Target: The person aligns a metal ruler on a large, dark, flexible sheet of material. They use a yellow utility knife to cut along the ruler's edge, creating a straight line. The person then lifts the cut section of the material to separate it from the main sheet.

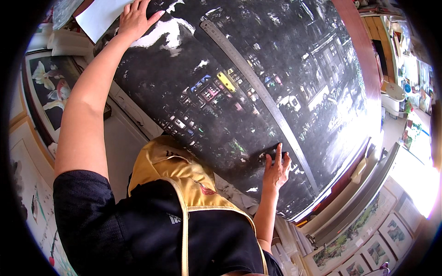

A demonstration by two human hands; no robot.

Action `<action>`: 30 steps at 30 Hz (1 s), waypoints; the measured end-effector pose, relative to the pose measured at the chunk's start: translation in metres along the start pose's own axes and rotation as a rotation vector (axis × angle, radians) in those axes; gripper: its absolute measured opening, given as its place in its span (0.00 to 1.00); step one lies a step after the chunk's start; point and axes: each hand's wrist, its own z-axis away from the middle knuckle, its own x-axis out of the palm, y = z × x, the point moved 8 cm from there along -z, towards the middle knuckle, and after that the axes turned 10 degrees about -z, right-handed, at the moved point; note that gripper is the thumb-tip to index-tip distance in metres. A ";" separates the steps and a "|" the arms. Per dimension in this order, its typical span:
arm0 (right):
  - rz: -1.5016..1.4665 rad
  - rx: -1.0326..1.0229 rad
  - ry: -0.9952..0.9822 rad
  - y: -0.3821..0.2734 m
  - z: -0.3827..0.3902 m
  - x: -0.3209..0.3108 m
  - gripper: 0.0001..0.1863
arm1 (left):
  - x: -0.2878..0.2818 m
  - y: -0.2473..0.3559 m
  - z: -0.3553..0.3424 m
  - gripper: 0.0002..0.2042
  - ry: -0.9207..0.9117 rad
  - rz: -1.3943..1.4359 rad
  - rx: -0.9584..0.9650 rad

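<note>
A large dark painting (161, 92) with small coloured patches lies across the table in front of me. My left hand (136, 20) rests at its far left part with the fingers spread, beside a white sheet of paper (99, 17). On the near right part of the painting lies my right hand (277, 171), its index finger stretched out and the others apart, holding nothing. Just right of that hand, apart from it, a long metal ruler (258, 83) runs slantwise over the painting from the far middle to the near right edge.
The reddish table edge (359, 46) shows beyond the painting at the right. A framed flower picture (48, 92) stands on the left. Several framed landscapes (375, 255) are at the lower right. Bright light glares on the painting's right side. My yellow apron (159, 158) touches the near edge.
</note>
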 end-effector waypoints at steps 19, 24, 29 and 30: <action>-0.041 -0.056 0.032 0.002 0.001 0.002 0.33 | -0.004 0.000 0.000 0.36 0.009 -0.003 -0.006; -0.038 -0.032 0.018 0.003 -0.001 0.002 0.34 | 0.001 -0.001 -0.002 0.36 0.001 -0.030 0.019; -0.042 -0.029 0.023 0.004 0.000 0.003 0.35 | 0.001 -0.004 -0.002 0.36 0.048 -0.029 0.053; -0.043 -0.023 0.019 0.004 0.000 0.002 0.35 | 0.000 -0.003 -0.002 0.36 0.044 -0.023 0.049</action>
